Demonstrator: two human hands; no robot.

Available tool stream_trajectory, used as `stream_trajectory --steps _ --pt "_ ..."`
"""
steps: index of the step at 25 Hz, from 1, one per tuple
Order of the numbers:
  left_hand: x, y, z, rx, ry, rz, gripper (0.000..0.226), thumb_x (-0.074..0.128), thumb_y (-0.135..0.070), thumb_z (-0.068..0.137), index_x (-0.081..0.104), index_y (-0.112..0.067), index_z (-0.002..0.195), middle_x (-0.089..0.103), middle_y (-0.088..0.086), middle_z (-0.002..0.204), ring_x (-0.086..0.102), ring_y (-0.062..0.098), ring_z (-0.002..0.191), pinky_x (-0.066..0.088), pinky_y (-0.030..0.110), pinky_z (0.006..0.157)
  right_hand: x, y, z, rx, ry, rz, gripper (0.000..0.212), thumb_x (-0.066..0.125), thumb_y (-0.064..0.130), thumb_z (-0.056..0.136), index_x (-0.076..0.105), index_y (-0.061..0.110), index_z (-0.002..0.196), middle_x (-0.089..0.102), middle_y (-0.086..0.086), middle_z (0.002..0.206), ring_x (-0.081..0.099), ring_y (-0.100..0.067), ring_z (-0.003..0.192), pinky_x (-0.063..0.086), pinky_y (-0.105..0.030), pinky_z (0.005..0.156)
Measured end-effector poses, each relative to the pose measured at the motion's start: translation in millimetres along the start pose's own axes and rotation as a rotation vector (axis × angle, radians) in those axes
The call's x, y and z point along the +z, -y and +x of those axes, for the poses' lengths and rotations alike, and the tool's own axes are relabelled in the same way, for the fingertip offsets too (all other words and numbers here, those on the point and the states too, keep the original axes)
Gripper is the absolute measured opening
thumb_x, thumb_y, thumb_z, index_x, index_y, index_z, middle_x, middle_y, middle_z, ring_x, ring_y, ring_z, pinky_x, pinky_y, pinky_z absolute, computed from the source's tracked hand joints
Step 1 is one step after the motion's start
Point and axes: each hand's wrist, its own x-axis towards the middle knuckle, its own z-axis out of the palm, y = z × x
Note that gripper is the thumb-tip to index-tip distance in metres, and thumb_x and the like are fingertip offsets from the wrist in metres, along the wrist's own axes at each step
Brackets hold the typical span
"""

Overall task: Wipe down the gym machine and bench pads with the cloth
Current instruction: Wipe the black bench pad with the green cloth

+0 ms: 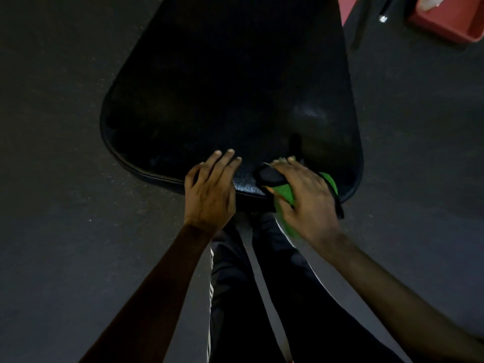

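A wide black bench pad (222, 87) fills the middle of the head view, its near edge right in front of me. My left hand (209, 189) rests flat on that near edge with its fingers straight. To its right, my right hand (306, 197) presses a green and black cloth (284, 192) onto the pad's near right corner. The fingers lie over the cloth, and green folds show on both sides of the hand. Most of the cloth is hidden under the palm.
Dark rubber floor (52, 153) surrounds the pad on both sides. A red frame or box (450, 22) and a dark metal bar (385, 11) stand at the top right. My legs in dark trousers with white stripes (235, 284) are below the pad's edge.
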Motion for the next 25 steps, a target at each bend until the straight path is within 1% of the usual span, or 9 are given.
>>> stream_trajectory --steps 2,4,6,8,10,15,20,22,25 --pt "1 0 0 -0.011 -0.009 -0.007 0.049 0.041 -0.021 0.090 0.056 -0.019 0.137 0.053 -0.002 0.146 0.040 0.016 0.138 0.023 0.038 0.108 -14 -32 -16 0.048 -0.056 0.014 0.058 0.068 0.018 0.083 0.055 0.016 0.139 0.057 -0.002 0.144 0.047 -0.020 0.140 0.042 -0.045 0.112" --pt "3 0 1 -0.021 -0.028 -0.014 0.048 0.042 -0.020 0.089 0.057 -0.019 0.135 0.054 -0.002 0.145 0.041 0.016 0.137 0.024 0.039 0.107 -27 -51 -18 0.161 -0.131 0.048 0.046 0.067 0.024 0.092 0.057 0.017 0.136 0.061 -0.004 0.139 0.052 -0.018 0.134 0.044 -0.039 0.110" --pt "5 0 0 -0.013 -0.046 -0.015 0.048 0.044 -0.020 0.089 0.057 -0.019 0.135 0.054 -0.003 0.144 0.041 0.017 0.137 0.024 0.039 0.106 -33 -53 -4 0.271 -0.162 0.053 0.038 0.068 0.032 0.095 0.060 0.021 0.131 0.066 -0.002 0.129 0.056 -0.019 0.122 0.045 -0.032 0.097" --pt "7 1 -1 0.001 -0.063 -0.012 0.047 0.045 -0.021 0.089 0.058 -0.020 0.134 0.055 -0.003 0.144 0.041 0.017 0.136 0.024 0.039 0.105 -31 -49 24 0.324 -0.153 0.009 0.034 0.065 0.043 0.094 0.060 0.028 0.124 0.069 0.001 0.119 0.062 -0.025 0.111 0.048 -0.035 0.084" --pt "7 1 -1 -0.003 -0.075 -0.007 0.045 0.043 -0.024 0.092 0.059 -0.020 0.134 0.055 -0.003 0.144 0.041 0.016 0.136 0.024 0.038 0.105 -28 -45 56 0.361 -0.131 -0.013 0.032 0.063 0.048 0.094 0.059 0.028 0.119 0.070 -0.001 0.114 0.064 -0.031 0.106 0.047 -0.037 0.080" --pt "9 -4 -1 -0.007 -0.079 0.035 0.048 0.036 -0.043 0.099 0.057 -0.021 0.136 0.056 -0.002 0.142 0.042 0.017 0.135 0.025 0.039 0.104 -32 -38 47 0.357 -0.087 0.044 0.036 0.060 0.047 0.095 0.058 0.029 0.126 0.068 0.002 0.120 0.063 -0.025 0.112 0.048 -0.035 0.084" --pt "11 -3 -1 0.002 -0.104 0.060 0.047 0.037 -0.041 0.098 0.058 -0.021 0.135 0.057 0.000 0.141 0.041 0.018 0.135 0.026 0.040 0.103 -18 -33 -15 0.238 -0.148 0.115 0.047 0.068 0.034 0.094 0.059 0.017 0.137 0.061 -0.005 0.139 0.051 -0.021 0.136 0.044 -0.039 0.111" --pt "12 -4 -1 -0.002 -0.110 0.075 0.048 0.036 -0.040 0.098 0.059 -0.021 0.135 0.058 0.000 0.141 0.042 0.018 0.134 0.026 0.040 0.103 -14 -32 -4 0.254 -0.187 0.082 0.045 0.066 0.038 0.094 0.061 0.018 0.134 0.064 -0.004 0.134 0.054 -0.021 0.133 0.047 -0.042 0.107" --pt "15 -2 -2 0.001 -0.115 0.110 0.049 0.035 -0.040 0.098 0.058 -0.021 0.136 0.057 0.000 0.141 0.041 0.018 0.134 0.025 0.040 0.103 -13 -27 36 0.264 -0.160 0.067 0.038 0.064 0.042 0.093 0.062 0.023 0.126 0.068 0.002 0.121 0.061 -0.020 0.119 0.050 -0.038 0.096"
